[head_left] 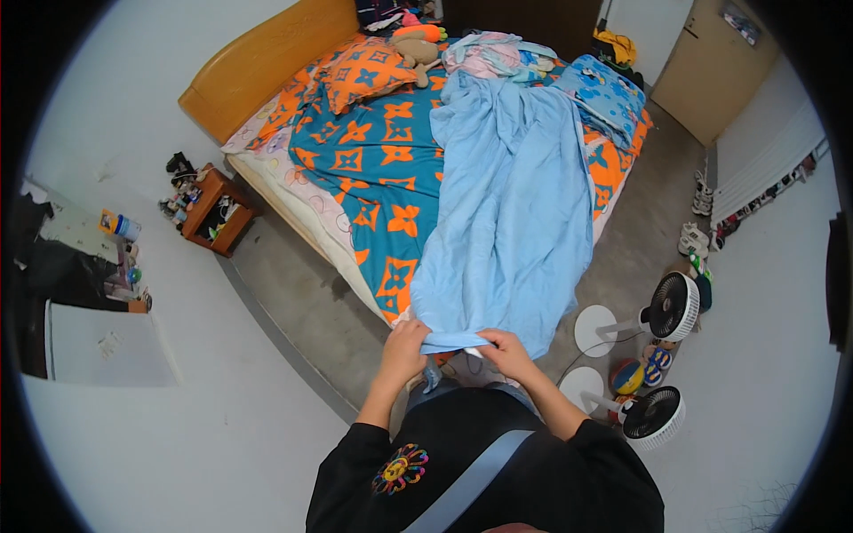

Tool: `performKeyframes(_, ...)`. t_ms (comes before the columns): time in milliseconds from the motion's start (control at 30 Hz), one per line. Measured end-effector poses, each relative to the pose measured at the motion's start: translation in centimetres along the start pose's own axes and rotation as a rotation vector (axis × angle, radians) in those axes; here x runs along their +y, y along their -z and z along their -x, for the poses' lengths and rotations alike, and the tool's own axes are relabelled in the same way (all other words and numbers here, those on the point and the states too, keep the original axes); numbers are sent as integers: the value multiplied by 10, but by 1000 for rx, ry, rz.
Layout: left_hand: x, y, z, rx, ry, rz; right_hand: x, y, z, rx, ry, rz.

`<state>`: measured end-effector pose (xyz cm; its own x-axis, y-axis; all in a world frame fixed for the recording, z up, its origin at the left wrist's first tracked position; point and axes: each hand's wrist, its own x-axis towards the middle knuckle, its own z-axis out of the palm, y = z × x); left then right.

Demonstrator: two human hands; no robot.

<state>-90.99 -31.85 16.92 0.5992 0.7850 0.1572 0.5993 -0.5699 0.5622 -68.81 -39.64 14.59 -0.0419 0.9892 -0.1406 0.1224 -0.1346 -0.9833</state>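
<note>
A light blue sheet-like cloth [506, 204] lies lengthwise over the bed, creased along its length, its near end drawn up in front of my body. My left hand [407, 348] is closed on the left end of the cloth's near edge. A short way to its right, my right hand [506, 352] grips the same edge, which is pulled straight between the two. A small white piece shows just below my right fingers. Under the blue cloth spreads a teal and orange patterned bedcover [382, 160].
An orange patterned pillow [366, 75], a plush toy [416, 51] and a blue cartoon-print pillow [604, 96] lie on the bed's far part. A small wooden nightstand [218, 211] stands left. Two white fans [673, 306] [653, 417] and several balls [627, 377] are on the floor at right.
</note>
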Motion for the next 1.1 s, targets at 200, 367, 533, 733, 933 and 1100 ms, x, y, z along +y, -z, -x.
performKeyframes(200,-83,19,-23,-121,12,119,-2,-2,-6,362,-234,-216)
performKeyframes(367,-156,52,-45,-213,19,273,8,-50,-6,462,-214,85)
performKeyframes(533,-190,78,-64,-159,-54,79,41,-113,0,397,-351,270)
performKeyframes(733,-167,89,-73,-273,-301,317,4,-131,-13,121,-373,518)
performKeyframes(933,-96,79,-71,-360,-731,373,-69,-145,-57,509,161,257)
performKeyframes(1100,-70,70,-61,-404,-673,393,-54,-126,-53,328,-183,99)
